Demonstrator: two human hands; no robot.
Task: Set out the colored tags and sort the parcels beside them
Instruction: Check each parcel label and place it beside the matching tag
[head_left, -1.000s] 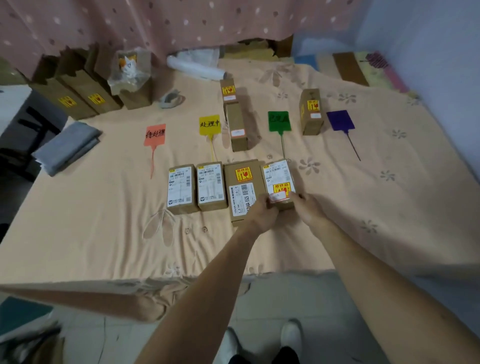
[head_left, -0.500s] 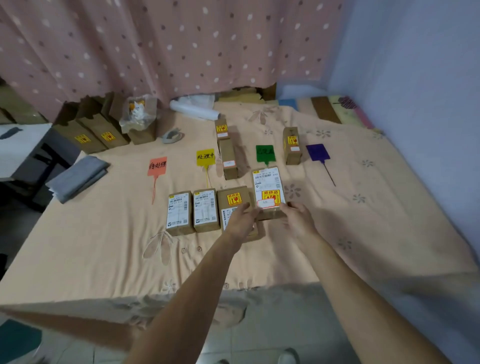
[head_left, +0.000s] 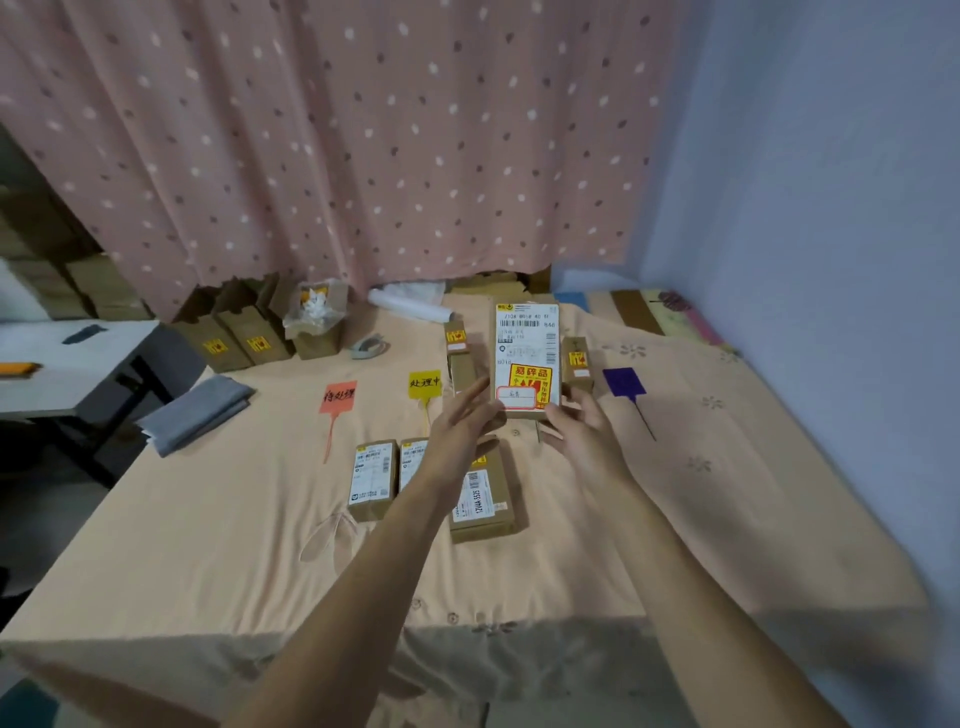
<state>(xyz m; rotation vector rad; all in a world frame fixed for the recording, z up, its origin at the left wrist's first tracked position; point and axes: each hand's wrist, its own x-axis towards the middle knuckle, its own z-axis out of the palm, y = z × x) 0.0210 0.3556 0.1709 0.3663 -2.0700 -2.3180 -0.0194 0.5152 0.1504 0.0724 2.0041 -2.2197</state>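
Since the left hand's (head_left: 460, 431) flat fingers (head_left: 475, 391) and the right hand's (head_left: 584, 434) pinch held the parcel (head_left: 525, 353) only at its bottom, it could tip and fall.

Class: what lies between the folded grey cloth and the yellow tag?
The orange tag lies flat on the sheet between the grey cloth and the yellow tag; the head view shows it.

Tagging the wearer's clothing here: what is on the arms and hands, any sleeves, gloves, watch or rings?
Nothing worn shows. Left forearm and right forearm are bare to the frame edge, no sleeve in view. Left hand and right hand are ungloved; no watch, bracelet or ring visible, though blur could hide a thin ring.
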